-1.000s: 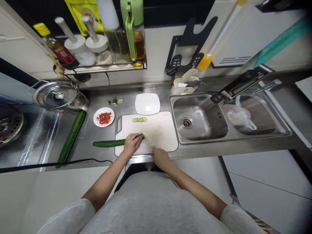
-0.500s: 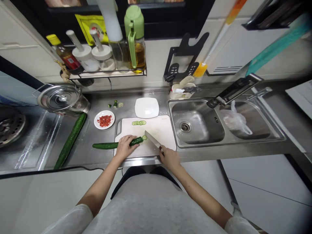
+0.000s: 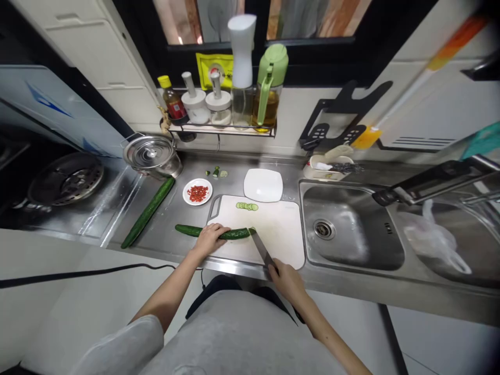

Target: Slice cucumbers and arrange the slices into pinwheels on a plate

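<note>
The left hand (image 3: 210,239) is closed over the long dark-green cucumber (image 3: 236,234), fingers draped across its middle. The right hand (image 3: 288,278) grips the handle of the flat grey metal knife (image 3: 261,247), whose blade slants away from the body, its far end against the cucumber's right, cut end. That cucumber lies crosswise, its right part on the white rectangular cutting board (image 3: 279,234) with a grey edge and its left part reaching past the board over the stainless-steel tabletop (image 3: 167,211).

A short row of overlapping pale-green round slices (image 3: 247,207) lies near the board's far edge. Just beyond stands a white, rounded-square plate (image 3: 263,185). To the left, a small round white plate (image 3: 186,194) holds chopped red pieces (image 3: 198,194), and behind it sit a few small green offcuts (image 3: 215,172).

A second whole dark-green cucumber (image 3: 148,212) lies slantwise farther left, its far end near a lidded shiny metal pot (image 3: 151,152). The steel double sink (image 3: 375,237) is to the board's right.
</note>
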### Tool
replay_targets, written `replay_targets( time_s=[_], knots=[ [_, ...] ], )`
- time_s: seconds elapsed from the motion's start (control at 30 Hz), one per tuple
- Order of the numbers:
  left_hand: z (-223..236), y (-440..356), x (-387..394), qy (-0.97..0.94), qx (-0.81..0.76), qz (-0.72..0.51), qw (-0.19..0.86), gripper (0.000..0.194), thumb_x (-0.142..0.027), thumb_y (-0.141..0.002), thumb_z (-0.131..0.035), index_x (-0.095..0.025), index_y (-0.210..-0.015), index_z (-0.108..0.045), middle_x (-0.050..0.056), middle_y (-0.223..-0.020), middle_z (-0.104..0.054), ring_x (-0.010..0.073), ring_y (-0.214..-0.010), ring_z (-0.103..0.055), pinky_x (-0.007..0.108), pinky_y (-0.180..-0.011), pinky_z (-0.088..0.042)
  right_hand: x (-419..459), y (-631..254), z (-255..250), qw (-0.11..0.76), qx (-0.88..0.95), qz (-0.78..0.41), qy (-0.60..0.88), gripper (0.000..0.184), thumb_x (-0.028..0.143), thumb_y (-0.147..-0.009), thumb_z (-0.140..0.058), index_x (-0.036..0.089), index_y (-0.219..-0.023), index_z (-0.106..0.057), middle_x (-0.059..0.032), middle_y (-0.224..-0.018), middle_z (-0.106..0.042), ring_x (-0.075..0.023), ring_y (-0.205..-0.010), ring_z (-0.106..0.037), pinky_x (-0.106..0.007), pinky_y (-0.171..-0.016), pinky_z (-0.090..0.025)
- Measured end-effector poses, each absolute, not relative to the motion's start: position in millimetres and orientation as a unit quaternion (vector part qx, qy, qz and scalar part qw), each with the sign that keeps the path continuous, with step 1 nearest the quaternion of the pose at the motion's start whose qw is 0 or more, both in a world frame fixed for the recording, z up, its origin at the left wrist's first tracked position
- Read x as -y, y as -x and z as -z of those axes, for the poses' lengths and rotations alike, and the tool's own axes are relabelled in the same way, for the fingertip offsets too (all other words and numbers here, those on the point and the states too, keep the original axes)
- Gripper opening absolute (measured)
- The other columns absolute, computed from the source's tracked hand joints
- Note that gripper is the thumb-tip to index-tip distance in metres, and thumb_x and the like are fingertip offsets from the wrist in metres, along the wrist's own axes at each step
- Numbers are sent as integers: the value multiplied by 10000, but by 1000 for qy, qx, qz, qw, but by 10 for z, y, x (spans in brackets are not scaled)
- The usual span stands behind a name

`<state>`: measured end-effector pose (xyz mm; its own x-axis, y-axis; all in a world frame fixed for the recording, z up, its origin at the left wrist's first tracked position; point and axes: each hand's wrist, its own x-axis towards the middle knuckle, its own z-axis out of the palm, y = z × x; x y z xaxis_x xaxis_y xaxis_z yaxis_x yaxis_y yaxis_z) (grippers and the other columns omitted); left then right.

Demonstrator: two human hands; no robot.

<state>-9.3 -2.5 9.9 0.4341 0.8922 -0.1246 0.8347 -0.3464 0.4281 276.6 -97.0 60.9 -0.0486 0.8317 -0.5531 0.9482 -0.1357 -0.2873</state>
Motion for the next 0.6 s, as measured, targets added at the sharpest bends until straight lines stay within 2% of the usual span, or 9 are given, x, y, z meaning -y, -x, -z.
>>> replay_targets(
  time_s=[0.27,0.6],
  knots=[
    [-143,178,-160,-681,-679,-158,224,484,-409,-781,-654,-276,-1242,-586,52,-1113,-647,230,-1042,-589,341,-907,-460,910,-2717,-607,102,-663,323,-668,311,304,-956,-333,192,-1027,-614,-81,-916,-702,-205,-867,-641,-266,-610,-286],
    [-77,165,-669,-571,-792,-121,181,522,-428,-772,-644,-298,-1272,-562,75,-1195,-628,268,-1080,-585,368,-893,-453,954,-2756,-570,88,-659,324,-674,307,313,-951,-333,196,-1009,-611,-73,-890,-695,-197,-840,-633,-262,-601,-282]
  ],
)
